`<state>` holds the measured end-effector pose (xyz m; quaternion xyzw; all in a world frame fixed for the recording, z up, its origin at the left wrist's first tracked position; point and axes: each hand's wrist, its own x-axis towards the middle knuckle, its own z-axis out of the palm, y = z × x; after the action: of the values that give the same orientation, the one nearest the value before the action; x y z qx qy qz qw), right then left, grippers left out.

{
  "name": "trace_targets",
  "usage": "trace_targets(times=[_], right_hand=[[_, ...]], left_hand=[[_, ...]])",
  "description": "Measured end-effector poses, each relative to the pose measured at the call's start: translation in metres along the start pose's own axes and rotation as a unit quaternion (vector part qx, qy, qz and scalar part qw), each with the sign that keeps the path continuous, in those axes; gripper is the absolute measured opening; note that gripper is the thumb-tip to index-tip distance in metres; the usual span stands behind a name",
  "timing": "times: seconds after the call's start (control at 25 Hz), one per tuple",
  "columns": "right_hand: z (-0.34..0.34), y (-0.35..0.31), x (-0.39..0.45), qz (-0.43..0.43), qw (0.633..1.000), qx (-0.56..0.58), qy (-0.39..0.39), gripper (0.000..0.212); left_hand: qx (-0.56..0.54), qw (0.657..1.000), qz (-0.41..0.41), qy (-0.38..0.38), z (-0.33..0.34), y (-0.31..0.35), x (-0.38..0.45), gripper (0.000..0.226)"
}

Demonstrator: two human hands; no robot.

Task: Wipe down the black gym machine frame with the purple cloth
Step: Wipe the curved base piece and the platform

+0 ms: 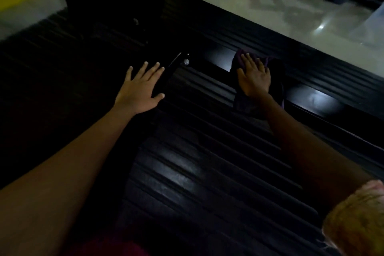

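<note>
— Nearest us a pale knee [357, 220] shows at the lower right, and both bare forearms reach away over the ribbed black mat [187, 164]. How far along would you say?

— Mid-wipe, I judge. Glossy patches shine on the black frame rail [313, 97] either side of the cloth, but the dim light hides which parts are already clean, and the dark upright [116, 2] at the far left looks untouched.

— Where is the cloth?

— Under the right hand [254, 78]. That hand lies flat, fingers straight, pressing the purple cloth [276, 72] onto the rail.

— And the other?

— The left hand [141, 87] is spread open, holding nothing, resting on the dark floor well left of the cloth, near a small bolt [186, 61].
</note>
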<state>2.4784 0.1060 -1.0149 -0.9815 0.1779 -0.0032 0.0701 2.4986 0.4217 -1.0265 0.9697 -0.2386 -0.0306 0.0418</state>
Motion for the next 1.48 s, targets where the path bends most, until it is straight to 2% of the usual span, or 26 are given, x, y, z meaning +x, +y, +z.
trace_targets(times=[0.24,0.44,0.56,0.68,0.76,0.84,0.92,1.0,1.12,1.16,1.24,1.32,1.4,1.48], right_hand=[[0.010,-0.094,0.038,-0.062,0.998,0.010,-0.010,0.054],[0.010,-0.172,0.069,-0.158,0.985,0.031,-0.059,0.053],[0.008,-0.169,0.069,-0.242,0.967,0.015,-0.073,0.052],[0.017,-0.142,0.059,-0.333,0.942,-0.014,-0.047,0.053],[0.017,-0.148,0.068,-0.315,0.948,0.012,-0.038,0.050],[0.014,-0.171,0.076,-0.254,0.964,0.059,-0.055,0.046],[0.017,-0.194,0.062,-0.252,0.962,0.088,-0.057,0.044],[0.025,-0.207,0.034,-0.307,0.943,0.117,-0.057,0.042],[0.027,-0.206,0.014,-0.357,0.922,0.100,-0.111,0.045],[0.023,-0.208,0.016,-0.351,0.925,0.077,-0.127,0.048],[0.018,-0.217,0.018,-0.302,0.941,0.039,-0.149,0.053],[0.017,-0.229,0.002,-0.281,0.947,-0.009,-0.155,0.056],[0.024,-0.235,-0.027,-0.330,0.931,-0.037,-0.151,0.056],[0.027,-0.226,-0.040,-0.382,0.911,-0.018,-0.151,0.056]], left_hand=[[-0.037,0.999,0.003,0.035,0.002,0.001,-0.001,0.065],[-0.152,0.984,0.015,0.093,0.002,-0.002,-0.001,0.051],[-0.194,0.974,0.016,0.120,0.004,-0.003,-0.001,0.048],[-0.209,0.969,0.017,0.133,0.005,-0.004,-0.001,0.047],[-0.202,0.970,0.012,0.131,0.006,-0.003,0.000,0.048],[-0.208,0.969,0.003,0.131,0.006,-0.004,0.002,0.049],[-0.228,0.965,-0.006,0.129,0.005,-0.005,0.002,0.050],[-0.288,0.948,-0.017,0.137,0.000,-0.003,-0.001,0.050],[-0.443,0.874,-0.109,0.168,-0.021,0.001,-0.023,0.043],[-0.416,0.882,-0.148,0.162,-0.024,-0.007,-0.036,0.043],[-0.213,0.949,-0.213,0.094,-0.017,-0.036,-0.081,0.055],[-0.072,0.963,-0.256,0.039,-0.009,-0.057,-0.137,0.066],[-0.066,0.957,-0.279,0.042,-0.001,-0.063,-0.166,0.069],[-0.092,0.956,-0.274,0.049,0.004,-0.066,-0.162,0.067]])
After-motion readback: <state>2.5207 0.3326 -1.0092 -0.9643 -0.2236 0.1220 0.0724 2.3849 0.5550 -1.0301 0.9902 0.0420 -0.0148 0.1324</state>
